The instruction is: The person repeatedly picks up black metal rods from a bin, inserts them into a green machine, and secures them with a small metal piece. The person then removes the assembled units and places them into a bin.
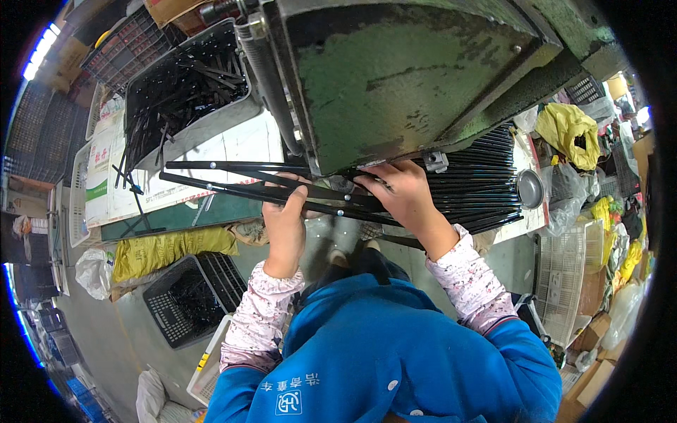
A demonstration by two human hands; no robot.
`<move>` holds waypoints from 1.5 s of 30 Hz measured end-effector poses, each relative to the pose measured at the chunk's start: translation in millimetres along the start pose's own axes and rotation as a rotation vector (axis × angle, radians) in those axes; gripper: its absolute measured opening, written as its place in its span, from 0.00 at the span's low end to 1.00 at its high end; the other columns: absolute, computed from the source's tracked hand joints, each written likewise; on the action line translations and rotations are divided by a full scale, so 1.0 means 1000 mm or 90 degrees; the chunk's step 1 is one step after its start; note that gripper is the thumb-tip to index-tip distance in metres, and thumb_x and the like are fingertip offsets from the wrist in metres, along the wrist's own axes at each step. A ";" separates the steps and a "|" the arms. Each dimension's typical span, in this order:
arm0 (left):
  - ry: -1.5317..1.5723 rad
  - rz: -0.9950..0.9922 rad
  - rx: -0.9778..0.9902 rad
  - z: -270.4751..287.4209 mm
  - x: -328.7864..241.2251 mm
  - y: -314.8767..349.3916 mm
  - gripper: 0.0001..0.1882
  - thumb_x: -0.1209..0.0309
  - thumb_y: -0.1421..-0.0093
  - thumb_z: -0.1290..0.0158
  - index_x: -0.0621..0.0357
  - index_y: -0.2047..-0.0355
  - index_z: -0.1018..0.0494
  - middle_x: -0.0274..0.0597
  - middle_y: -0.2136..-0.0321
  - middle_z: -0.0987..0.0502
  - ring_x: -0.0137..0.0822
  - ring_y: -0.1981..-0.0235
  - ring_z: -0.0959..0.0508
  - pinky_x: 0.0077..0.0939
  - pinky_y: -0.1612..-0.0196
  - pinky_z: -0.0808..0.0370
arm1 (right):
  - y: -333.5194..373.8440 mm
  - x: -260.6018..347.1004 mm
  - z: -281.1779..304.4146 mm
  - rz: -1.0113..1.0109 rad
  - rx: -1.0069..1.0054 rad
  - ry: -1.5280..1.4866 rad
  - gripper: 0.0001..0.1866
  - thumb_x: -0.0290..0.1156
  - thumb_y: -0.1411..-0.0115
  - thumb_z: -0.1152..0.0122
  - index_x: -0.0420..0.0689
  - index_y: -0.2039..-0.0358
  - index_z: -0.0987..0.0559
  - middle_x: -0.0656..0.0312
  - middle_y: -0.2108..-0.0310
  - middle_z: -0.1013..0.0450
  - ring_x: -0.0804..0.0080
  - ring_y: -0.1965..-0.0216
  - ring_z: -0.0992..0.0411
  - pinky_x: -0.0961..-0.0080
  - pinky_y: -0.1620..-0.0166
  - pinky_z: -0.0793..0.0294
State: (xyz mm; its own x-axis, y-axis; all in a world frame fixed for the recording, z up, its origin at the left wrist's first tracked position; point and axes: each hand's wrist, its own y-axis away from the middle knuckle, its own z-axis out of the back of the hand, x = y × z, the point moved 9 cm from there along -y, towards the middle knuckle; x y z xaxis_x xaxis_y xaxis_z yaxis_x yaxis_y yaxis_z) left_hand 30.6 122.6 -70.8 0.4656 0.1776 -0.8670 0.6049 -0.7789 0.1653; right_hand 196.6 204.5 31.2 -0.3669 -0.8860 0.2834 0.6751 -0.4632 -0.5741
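Below the head of a large green machine (395, 84), I hold a linked set of black metal tubes (236, 191) with shiny rivets. My left hand (285, 211) is closed around the tubes near their middle, thumb on top. Its free ends reach out to the left. My right hand (405, 194) is closed on the same set, farther right, with its fingertips close under the machine's lower edge. The machine partly hides the fingertips and the tubes there. Right of my right hand lies a row of several black tubes (472, 183), side by side.
A grey bin (204, 134) of black flat strips stands on the bench at left. Beside the tube row sits a small round metal dish (530, 189). A black crate (166, 310) and yellow sacks (169, 247) are below at left. Bags and a white crate (564, 275) crowd the right.
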 end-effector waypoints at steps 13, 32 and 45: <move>0.083 0.156 0.042 -0.006 0.024 -0.007 0.11 0.71 0.42 0.48 0.70 0.66 0.26 0.46 0.68 0.21 0.38 0.70 0.19 0.31 0.70 0.19 | 0.036 -0.111 -0.076 -0.413 0.478 -0.401 0.18 0.37 0.35 0.54 0.46 0.47 0.26 0.53 0.46 0.30 0.61 0.48 0.30 0.67 0.49 0.29; -0.045 0.107 -0.372 0.237 0.068 -0.037 0.17 0.62 0.42 0.41 0.62 0.73 0.33 0.42 0.79 0.27 0.32 0.84 0.27 0.24 0.82 0.29 | 0.066 -0.182 -0.157 -0.331 0.156 -0.011 0.26 0.34 0.43 0.43 0.43 0.45 0.36 0.47 0.52 0.33 0.50 0.52 0.34 0.60 0.50 0.34; -0.651 -0.283 -0.242 0.203 -0.178 -0.186 0.18 0.61 0.39 0.47 0.65 0.78 0.26 0.48 0.87 0.26 0.40 0.84 0.24 0.32 0.77 0.30 | 0.057 -0.155 -0.116 -0.383 0.119 -0.090 0.11 0.28 0.45 0.40 0.40 0.63 0.29 0.52 0.69 0.30 0.60 0.68 0.30 0.69 0.63 0.31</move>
State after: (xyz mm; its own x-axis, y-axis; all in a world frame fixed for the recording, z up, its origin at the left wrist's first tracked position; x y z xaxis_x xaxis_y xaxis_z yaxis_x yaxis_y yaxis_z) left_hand -296.6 113.8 -42.5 -0.4642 -0.3110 -0.8293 0.8178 -0.5101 -0.2665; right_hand 217.6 318.2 -134.4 -0.6369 -0.4581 0.6201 0.4818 -0.8644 -0.1438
